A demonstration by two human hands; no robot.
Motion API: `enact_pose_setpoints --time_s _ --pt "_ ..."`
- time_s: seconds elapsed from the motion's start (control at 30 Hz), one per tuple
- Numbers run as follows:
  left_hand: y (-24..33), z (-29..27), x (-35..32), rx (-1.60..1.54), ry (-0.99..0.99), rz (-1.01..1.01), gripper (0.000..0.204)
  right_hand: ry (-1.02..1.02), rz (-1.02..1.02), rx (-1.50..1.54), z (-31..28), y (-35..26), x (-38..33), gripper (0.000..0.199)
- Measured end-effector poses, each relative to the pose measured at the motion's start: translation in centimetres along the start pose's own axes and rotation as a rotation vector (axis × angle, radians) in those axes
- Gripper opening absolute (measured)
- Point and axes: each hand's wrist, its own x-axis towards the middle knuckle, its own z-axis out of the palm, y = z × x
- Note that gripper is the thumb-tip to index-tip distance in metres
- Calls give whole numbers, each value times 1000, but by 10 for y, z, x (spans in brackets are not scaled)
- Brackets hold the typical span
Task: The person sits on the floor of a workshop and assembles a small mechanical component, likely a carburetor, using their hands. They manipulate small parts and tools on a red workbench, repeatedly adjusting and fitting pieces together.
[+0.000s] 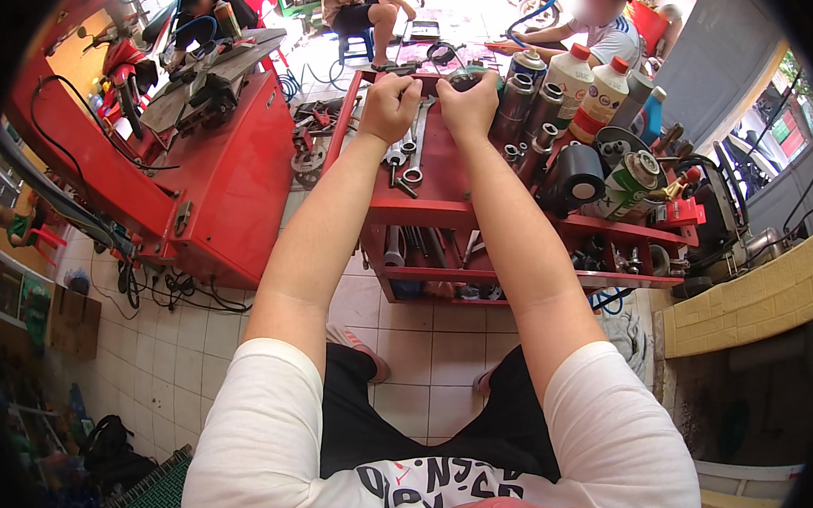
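Observation:
Both arms reach forward over a red tool cart (449,216). My left hand (390,109) is closed in a fist above the cart's far left part; what is inside it, if anything, is hidden. My right hand (469,110) is closed too, a short way to its right, with a dark rounded part (462,81) at its fingers. Whether the hand grips this part or only lies against it, I cannot tell. Several wrenches (412,165) lie on the cart top just below my left hand. Dark metal cylinders (515,106) stand right of my right hand.
White bottles with red caps (599,102), a spray can (628,185) and a black cylinder (571,177) crowd the cart's right side. A red cabinet (225,186) stands at left, with cables (181,291) on the floor. A seated person (613,46) works beyond the cart.

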Motion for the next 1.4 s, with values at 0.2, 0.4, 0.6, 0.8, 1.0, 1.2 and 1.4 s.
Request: enact_pose_setpoints --time_s 0.2,0.4,0.6,0.8,1.0,1.2,1.4 --pt "3 0 0 12 -17 -8 33 13 -8 11 0 1 1 60" --pt "4 -1 0 13 -20 -22 34 -2 -22 -2 1 1 0 59" --pt "7 1 1 11 -19 -20 33 23 -40 5 0 3 2 59" --pt "3 0 -1 17 -54 -50 33 -18 -8 -8 -1 -1 0 59" --pt "3 2 -2 30 -54 -69 34 -18 6 -1 -1 -2 0 60" --pt "2 1 -4 54 -112 -88 32 -31 6 10 -1 -1 0 59" --pt "2 3 -3 80 -210 -156 31 -30 -6 -4 -1 0 0 59"
